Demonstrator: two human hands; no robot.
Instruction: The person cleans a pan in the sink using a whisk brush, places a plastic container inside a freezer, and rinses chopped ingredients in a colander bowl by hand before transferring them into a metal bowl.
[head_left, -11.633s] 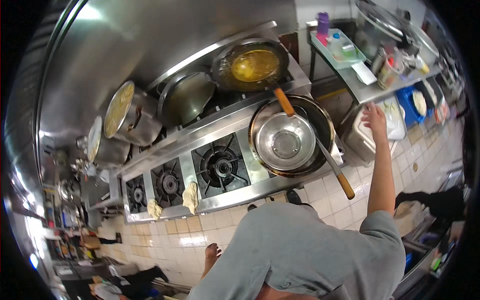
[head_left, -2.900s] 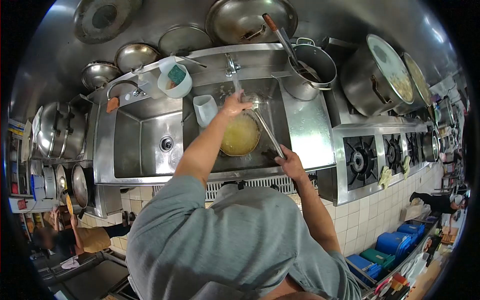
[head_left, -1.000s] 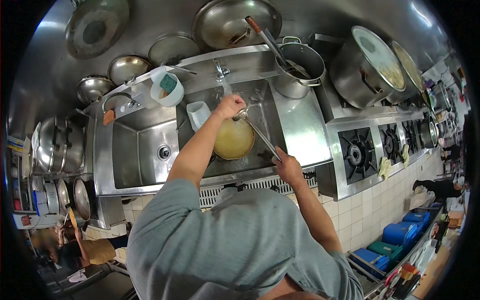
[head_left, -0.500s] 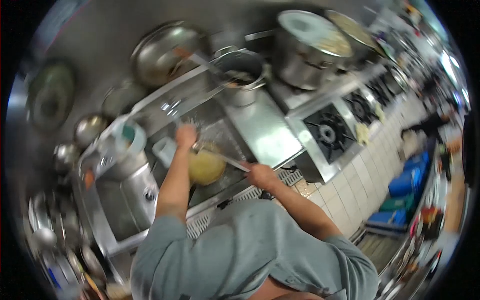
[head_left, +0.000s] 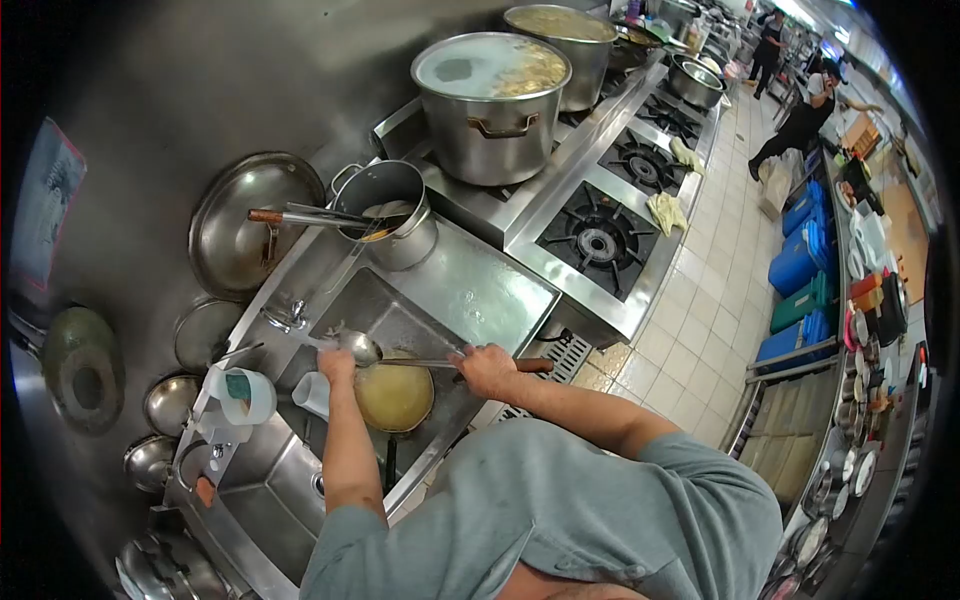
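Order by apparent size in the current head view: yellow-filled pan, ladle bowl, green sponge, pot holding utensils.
1. Pot holding utensils
2. Yellow-filled pan
3. Ladle bowl
4. Green sponge, the smallest patch visible

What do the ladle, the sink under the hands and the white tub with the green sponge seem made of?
Ladle: probably polished stainless steel, judging by its bright grey shine; its brown grip could be wood.
Sink: likely satin stainless steel, given its soft grey reflections.
Tub: seemingly smooth plastic, from its milky, slightly translucent wall.

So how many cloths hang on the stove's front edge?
2: one cloth beside the nearest burner, another cloth beside the next burner. More may be hidden farther along.
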